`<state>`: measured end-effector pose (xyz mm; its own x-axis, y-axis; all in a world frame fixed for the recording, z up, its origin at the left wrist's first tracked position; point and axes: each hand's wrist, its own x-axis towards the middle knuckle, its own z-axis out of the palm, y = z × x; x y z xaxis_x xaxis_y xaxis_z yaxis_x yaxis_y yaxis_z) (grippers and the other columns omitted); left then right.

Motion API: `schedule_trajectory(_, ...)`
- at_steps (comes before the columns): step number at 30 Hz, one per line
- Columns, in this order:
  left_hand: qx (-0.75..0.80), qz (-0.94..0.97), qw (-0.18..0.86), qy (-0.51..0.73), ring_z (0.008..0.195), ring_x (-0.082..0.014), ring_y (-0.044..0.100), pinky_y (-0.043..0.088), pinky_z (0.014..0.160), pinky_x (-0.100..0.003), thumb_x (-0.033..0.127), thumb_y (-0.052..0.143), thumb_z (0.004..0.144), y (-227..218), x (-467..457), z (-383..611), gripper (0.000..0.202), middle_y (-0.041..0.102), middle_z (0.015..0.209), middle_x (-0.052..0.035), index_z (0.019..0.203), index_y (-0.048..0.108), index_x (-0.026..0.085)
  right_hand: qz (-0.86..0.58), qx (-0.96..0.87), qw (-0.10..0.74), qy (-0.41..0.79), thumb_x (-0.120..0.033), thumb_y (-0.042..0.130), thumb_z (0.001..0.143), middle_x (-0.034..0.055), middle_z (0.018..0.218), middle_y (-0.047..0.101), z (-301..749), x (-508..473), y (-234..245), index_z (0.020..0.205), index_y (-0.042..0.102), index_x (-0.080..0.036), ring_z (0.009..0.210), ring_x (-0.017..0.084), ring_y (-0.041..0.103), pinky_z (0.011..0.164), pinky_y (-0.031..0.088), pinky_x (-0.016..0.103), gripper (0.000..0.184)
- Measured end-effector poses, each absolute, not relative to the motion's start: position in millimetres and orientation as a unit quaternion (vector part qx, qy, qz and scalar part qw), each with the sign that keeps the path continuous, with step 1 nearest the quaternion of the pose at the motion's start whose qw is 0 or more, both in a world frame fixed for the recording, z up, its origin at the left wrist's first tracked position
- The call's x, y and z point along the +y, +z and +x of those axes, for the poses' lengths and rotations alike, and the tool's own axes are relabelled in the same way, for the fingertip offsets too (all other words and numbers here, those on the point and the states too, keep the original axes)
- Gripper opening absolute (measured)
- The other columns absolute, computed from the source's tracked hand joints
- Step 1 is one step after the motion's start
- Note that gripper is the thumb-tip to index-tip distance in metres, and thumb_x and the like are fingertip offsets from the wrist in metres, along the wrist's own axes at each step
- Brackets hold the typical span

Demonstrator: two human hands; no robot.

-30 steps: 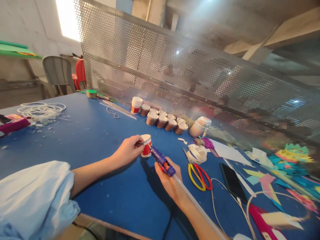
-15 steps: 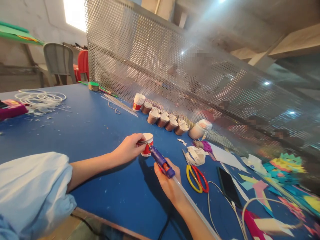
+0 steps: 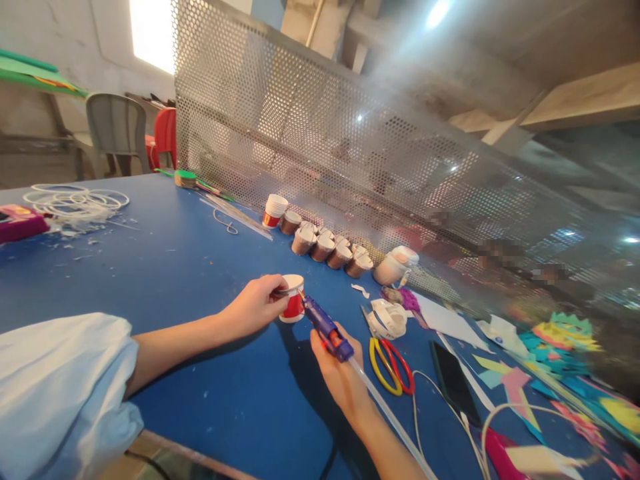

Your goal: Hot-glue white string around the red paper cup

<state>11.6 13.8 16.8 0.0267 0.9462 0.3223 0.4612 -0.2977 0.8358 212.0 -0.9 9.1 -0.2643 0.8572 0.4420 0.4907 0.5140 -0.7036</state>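
A small red and white paper cup (image 3: 295, 308) stands on the blue table. Its rim is pinched by my left hand (image 3: 257, 301), whose fingers are closed at the cup's left side. A thin dark strip seems to lie along the rim by those fingertips, too small to make out. In my right hand (image 3: 336, 373) is a blue glue gun (image 3: 323, 320), with a long clear glue stick (image 3: 387, 413) trailing from its back end. The gun's nozzle points at the cup's right side, close to the wall; whether it touches I cannot tell.
Behind the cup stand a stack of paper cups (image 3: 275, 210), several brown-wrapped cups (image 3: 323, 248) and a jar (image 3: 396, 265). To the right lie scissors (image 3: 393, 367), white tape (image 3: 387, 319), a phone (image 3: 454, 380) and paper scraps (image 3: 515, 387). A perforated metal screen (image 3: 300, 120) borders the table.
The glue gun's nozzle has shifted slightly right and down along the cup, from near the front of the rim to its right side. My left hand keeps its grip. The view has tilted slightly.
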Motion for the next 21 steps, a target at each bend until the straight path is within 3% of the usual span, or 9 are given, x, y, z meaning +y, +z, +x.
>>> schedule_trajectory(21,0.520,0.660,0.283,0.462,0.066,-0.0149,0.056,0.044,0.064,-0.026,0.027,0.049,0.079,18.4,11.8,11.4,0.013,0.063,0.073,-0.0010,0.076,0.057,0.017,-0.431,-0.778,0.400,0.221,-0.032,0.053,0.084,-0.0043,0.056,0.048,206.9,-7.2,9.5,0.062,0.048,-0.020,0.050,0.009,0.041,0.052,0.039,0.022,0.025)
